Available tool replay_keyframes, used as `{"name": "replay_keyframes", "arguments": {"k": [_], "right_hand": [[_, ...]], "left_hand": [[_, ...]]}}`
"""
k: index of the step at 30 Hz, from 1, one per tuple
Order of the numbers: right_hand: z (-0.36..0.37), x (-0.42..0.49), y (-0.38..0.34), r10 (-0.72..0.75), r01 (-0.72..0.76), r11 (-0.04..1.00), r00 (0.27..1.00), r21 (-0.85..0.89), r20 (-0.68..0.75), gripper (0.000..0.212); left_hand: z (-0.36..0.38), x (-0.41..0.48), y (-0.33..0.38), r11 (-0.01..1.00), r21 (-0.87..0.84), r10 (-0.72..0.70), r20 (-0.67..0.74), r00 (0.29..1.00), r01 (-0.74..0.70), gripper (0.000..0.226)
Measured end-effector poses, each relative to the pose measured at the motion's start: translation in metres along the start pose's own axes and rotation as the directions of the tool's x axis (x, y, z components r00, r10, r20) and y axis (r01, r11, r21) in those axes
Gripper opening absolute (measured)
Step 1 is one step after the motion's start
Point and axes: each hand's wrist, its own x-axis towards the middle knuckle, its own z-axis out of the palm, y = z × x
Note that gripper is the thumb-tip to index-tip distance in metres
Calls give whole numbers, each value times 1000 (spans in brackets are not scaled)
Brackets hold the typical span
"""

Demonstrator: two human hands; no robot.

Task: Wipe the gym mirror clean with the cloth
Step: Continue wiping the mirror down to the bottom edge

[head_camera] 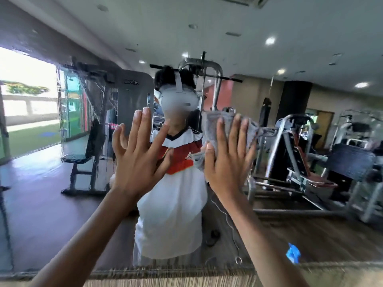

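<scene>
Both my hands are up at the mirror (310, 44), with the cloth under the right one.

My left hand (138, 156) sits at the centre of the frame, fingers straight and spread, holding nothing; I cannot tell whether it touches the glass. My right hand (228, 164) is just right of it, fingers straight and flat, pressing the grey cloth (223, 125) to the mirror. The cloth bunches out above my fingertips and past my thumb. Between my hands shows my own reflection (172, 204) in a white and red shirt. Wet streaks (83, 96) blur the glass at the left, weight machines (300, 158) show reflected at the right, and a small blue thing (293, 253) lies at the lower right.
</scene>
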Motion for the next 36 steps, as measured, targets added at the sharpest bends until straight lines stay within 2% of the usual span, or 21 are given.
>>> {"name": "replay_keyframes", "arguments": {"k": [3,5,7,9,11,13,15,18,20,22,25,27,29,30,33,34,36], "right_hand": [[-3,-41,13,-315,318,948,942,-12,117,61],[-11,-56,42,-391,400,916,907,-29,158,66],[-16,-41,69,-290,299,953,947,-51,136,58],[-16,8,80,-67,69,997,996,-41,58,53],[-14,68,72,102,-102,995,995,24,-7,53],[-8,104,46,118,-117,992,993,48,-29,55],[-2,104,19,-51,51,999,998,18,-31,55],[-3,59,17,-360,362,932,930,-15,73,55],[-10,45,44,-396,402,915,912,-36,103,57],[-14,64,69,-279,283,958,958,-51,67,57],[-17,137,70,-14,14,1000,1000,-12,2,54],[-14,171,49,41,-42,999,999,-4,-21,54],[-9,175,26,-42,42,999,998,-19,-37,55],[-9,164,18,-139,139,990,990,-32,-23,56],[-14,110,38,-476,484,869,874,-101,99,57],[-16,97,57,-517,532,838,845,-123,137,56],[-22,105,92,-455,471,873,881,-128,131,54]], "left_hand": [[-3,6,-2,1000,14,3,-11,1000,-3,61],[-6,4,-9,999,-4,41,-45,998,-41,58],[-11,6,-18,995,-22,95,-62,994,-97,55],[-17,18,-25,992,-5,123,-67,990,-124,55],[-21,37,-26,994,35,108,-62,992,-106,61],[-23,54,-24,997,48,65,-43,997,-63,67],[-24,67,-23,999,46,27,-58,998,-25,70],[-25,67,-25,998,57,16,-52,999,-14,71],[-27,65,-32,996,71,49,-54,997,-45,70],[-30,71,-39,993,89,85,-72,994,-79,67],[-34,99,-43,992,95,91,-77,993,-83,63],[-34,120,-40,993,97,77,-61,995,-70,64],[-34,140,-35,992,106,76,-62,995,-69,64],[-34,148,-32,992,108,77,-59,995,-71,65],[-36,162,-33,991,102,98,-67,993,-91,67],[-37,165,-35,989,105,114,-70,991,-106,68],[-40,171,-41,983,116,150,-77,986,-140,70]]}}
